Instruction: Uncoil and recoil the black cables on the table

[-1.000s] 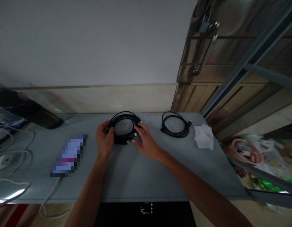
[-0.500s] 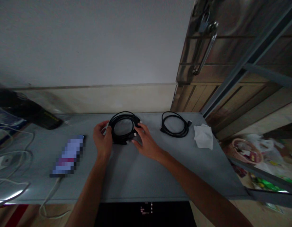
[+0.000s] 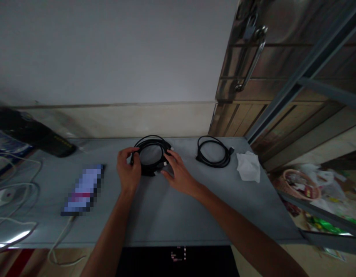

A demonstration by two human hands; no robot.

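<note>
A coiled black cable [image 3: 151,169] lies on the grey table, with pale connector ends at its right side. At the coil's left edge, my left hand [image 3: 129,169] has its thumb and fingers closed around the strands. My right hand [image 3: 179,173] is at the right edge, fingers apart, its fingertips touching the coil near the connectors. Further right lies a second, thinner black cable coil [image 3: 216,165], apart from both hands.
A crumpled white tissue [image 3: 248,166] lies near the right end of the table [image 3: 172,219]. On the left are a phone [image 3: 84,188] with a white cord, a dark bottle-like object [image 3: 42,134] and a white plug block [image 3: 6,197]. A wall stands behind; a metal frame is at right.
My left hand has moved slightly right, and its fingers have closed on the left side of the cable coil. My right hand has barely moved.
</note>
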